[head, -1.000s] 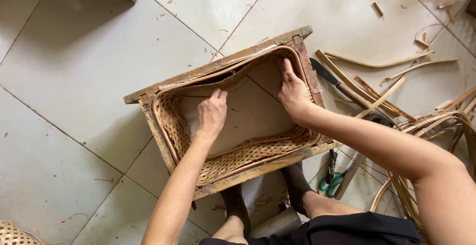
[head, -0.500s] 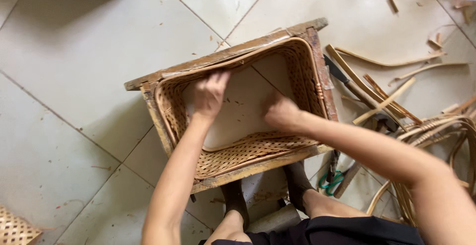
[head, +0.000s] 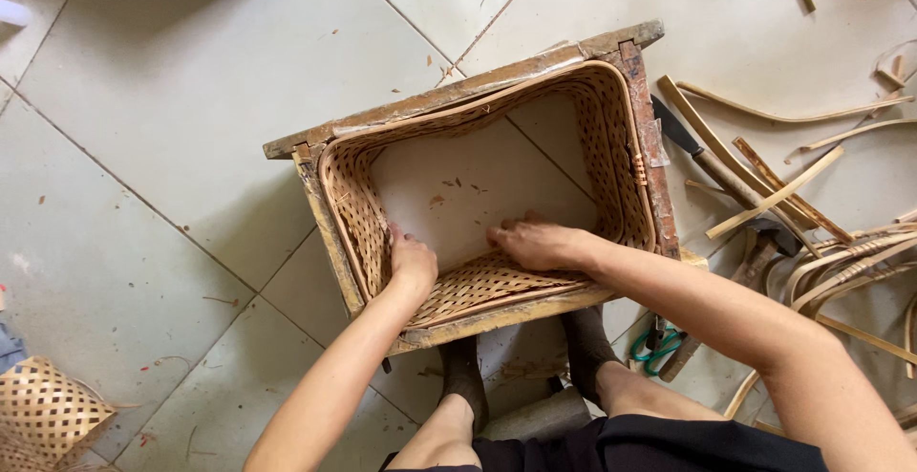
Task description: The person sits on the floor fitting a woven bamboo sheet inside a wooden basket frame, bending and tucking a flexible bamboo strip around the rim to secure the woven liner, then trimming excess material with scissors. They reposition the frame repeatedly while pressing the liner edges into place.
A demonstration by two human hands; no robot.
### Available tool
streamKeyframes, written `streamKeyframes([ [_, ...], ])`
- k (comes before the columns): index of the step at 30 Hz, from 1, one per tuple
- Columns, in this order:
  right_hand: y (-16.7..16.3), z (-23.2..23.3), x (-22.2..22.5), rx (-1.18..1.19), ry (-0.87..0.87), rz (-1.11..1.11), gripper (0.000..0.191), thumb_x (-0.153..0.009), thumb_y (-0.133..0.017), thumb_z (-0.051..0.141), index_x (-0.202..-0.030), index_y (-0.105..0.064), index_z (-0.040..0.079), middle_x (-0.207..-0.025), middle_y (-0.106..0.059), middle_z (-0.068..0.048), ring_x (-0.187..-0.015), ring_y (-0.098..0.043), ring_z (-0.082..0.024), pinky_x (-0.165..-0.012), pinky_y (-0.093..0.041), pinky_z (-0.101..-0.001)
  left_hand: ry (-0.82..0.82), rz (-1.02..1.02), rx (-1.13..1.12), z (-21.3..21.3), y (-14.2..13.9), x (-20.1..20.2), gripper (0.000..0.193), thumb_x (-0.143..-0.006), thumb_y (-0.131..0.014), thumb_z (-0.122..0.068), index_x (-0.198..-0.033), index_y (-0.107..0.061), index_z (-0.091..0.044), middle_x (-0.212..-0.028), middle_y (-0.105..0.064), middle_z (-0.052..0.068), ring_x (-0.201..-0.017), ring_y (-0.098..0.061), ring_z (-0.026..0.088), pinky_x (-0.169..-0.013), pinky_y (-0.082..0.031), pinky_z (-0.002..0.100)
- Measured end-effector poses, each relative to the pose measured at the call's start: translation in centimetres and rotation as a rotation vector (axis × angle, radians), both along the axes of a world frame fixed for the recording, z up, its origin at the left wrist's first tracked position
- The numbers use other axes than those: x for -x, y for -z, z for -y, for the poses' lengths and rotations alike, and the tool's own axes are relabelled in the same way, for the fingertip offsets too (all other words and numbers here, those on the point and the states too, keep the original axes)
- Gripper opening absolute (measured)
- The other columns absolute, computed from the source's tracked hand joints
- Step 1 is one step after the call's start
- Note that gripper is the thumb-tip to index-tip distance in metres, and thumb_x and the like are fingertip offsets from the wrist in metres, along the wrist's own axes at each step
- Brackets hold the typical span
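With your left hand (head: 413,264) and right hand (head: 541,243) flat, fingers open and gripping nothing, inside the woven basket (head: 611,138) seated in the wooden frame (head: 458,95) on the tiled floor (head: 143,128), press the near wall evenly outward against the frame.

Scanning the whole tiled floor here: no packages, no labels, no signs, no screens anywhere in view.
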State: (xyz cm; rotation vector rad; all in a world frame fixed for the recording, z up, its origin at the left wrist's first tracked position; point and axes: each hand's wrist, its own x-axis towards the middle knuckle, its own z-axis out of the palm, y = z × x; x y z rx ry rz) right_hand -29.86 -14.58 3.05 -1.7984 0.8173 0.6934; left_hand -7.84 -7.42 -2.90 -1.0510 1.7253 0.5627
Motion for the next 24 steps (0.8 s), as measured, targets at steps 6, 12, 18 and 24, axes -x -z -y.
streamKeyframes([
  [6,-1.0,1.7,0.2,0.141,0.091,0.179,0.047,-0.103,-0.024,0.015,-0.136,-0.056,0.009,-0.128,-0.066,-0.019,-0.116,-0.065,-0.036,-0.111,-0.041,-0.0556,-0.034,-0.050,0.074,-0.4,0.9,-0.8,0.034,-0.105,-0.048,-0.020,-0.125,-0.073,-0.010,-0.123,-0.072,0.013,-0.125,-0.061,0.030,-0.123,-0.020,0.054],
  [12,-2.7,1.3,1.0,-0.006,-0.159,0.121,0.036,-0.098,-0.055,0.025,-0.130,-0.064,0.013,-0.108,-0.075,-0.015,-0.097,-0.073,-0.032,-0.090,-0.058,-0.0456,-0.464,-0.301,-0.189,0.5,-1.8,0.9,0.042,-0.093,-0.049,0.011,-0.122,-0.074,-0.006,-0.107,-0.075,0.016,-0.100,-0.076,0.023,-0.088,-0.060,0.036],
  [18,-0.3,3.2,6.7,0.258,-0.614,-0.220,0.021,-0.094,-0.061,0.020,-0.096,-0.079,0.009,-0.096,-0.078,-0.012,-0.090,-0.075,-0.026,-0.086,-0.059,-0.0449,-0.715,-1.039,0.126,-0.9,-3.8,5.3,0.026,-0.094,-0.069,-0.014,-0.117,-0.077,-0.005,-0.108,-0.074,0.016,-0.094,-0.072,0.028,-0.087,-0.057,0.039],
  [24,2.5,2.0,10.9,0.537,-0.808,-0.152,0.023,-0.094,-0.061,0.020,-0.079,-0.077,0.012,-0.078,-0.075,-0.008,-0.075,-0.073,-0.022,-0.091,-0.051,-0.0435,-0.781,-0.955,0.090,-2.0,-2.5,6.1,0.023,-0.100,-0.060,-0.014,-0.114,-0.073,-0.002,-0.104,-0.070,0.017,-0.087,-0.070,0.026,-0.080,-0.063,0.038],
])
